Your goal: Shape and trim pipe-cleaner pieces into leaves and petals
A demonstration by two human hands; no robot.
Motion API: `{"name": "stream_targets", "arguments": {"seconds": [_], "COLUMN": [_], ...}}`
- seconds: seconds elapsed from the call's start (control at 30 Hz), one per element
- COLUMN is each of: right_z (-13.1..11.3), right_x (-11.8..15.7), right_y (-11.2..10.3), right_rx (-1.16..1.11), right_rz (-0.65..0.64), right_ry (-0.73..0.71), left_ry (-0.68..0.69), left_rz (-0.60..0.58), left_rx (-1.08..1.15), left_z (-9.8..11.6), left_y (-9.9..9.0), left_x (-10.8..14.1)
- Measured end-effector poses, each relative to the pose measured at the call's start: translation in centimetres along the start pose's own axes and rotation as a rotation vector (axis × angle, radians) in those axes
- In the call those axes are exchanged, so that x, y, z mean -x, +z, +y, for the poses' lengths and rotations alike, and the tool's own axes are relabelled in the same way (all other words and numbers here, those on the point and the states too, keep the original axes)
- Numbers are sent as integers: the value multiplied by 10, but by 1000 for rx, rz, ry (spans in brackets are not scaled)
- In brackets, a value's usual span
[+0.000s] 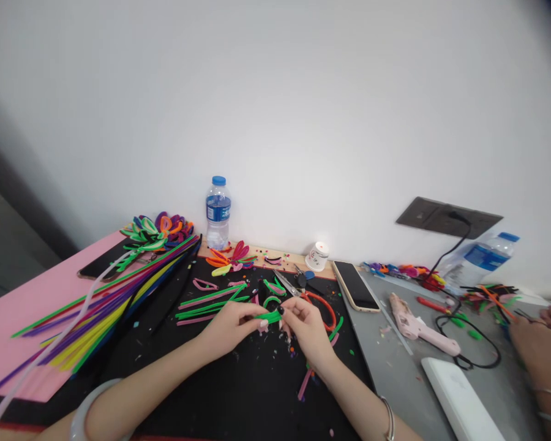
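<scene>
Fingers hide part of what seems a green stem [270,316].

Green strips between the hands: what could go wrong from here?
The scissors lie just beyond the right hand, so a forward reach might graze them. The glue gun has its black cord looped on the grey table near another person's hand; a snag could drag it. The green strips might spring apart if the left hand slips.

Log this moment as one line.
left hand: on green strips | right hand: on green strips | scissors: beyond hands | bottle: upright, capped
</scene>
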State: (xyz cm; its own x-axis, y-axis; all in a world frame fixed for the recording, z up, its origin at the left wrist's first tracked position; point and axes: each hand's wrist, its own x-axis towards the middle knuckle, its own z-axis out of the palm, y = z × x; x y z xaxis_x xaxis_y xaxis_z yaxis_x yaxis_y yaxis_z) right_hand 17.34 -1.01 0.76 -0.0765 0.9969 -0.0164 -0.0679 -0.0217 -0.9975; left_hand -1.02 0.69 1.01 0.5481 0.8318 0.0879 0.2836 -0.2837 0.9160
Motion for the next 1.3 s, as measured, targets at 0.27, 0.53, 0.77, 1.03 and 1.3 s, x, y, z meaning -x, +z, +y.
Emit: {"name": "stream_targets", "arguments": {"seconds": [0.27,0.53,0.77,1.03,1.3], "right_z": [-3,-8,-3,-9,-6], "right_x": [8,8,4,6,6], "right_y": [6,2,-3,-4,-5], "right_rx": [158,163,118,479,530], "right_rz": [-154,-281,-289,-339,-285], "right_ry": [10,-5,-1,-131,-180], "left_ry": [71,-61,-96,-175,-170], "left_rz": [-178,-235,-163,-248,-364], "left_rx": [-80,152,250,407,363], "left_z": [8,6,3,0,1], "left_y": [4,9,7,12,11], "left_x": [5,7,4,4,7]}}
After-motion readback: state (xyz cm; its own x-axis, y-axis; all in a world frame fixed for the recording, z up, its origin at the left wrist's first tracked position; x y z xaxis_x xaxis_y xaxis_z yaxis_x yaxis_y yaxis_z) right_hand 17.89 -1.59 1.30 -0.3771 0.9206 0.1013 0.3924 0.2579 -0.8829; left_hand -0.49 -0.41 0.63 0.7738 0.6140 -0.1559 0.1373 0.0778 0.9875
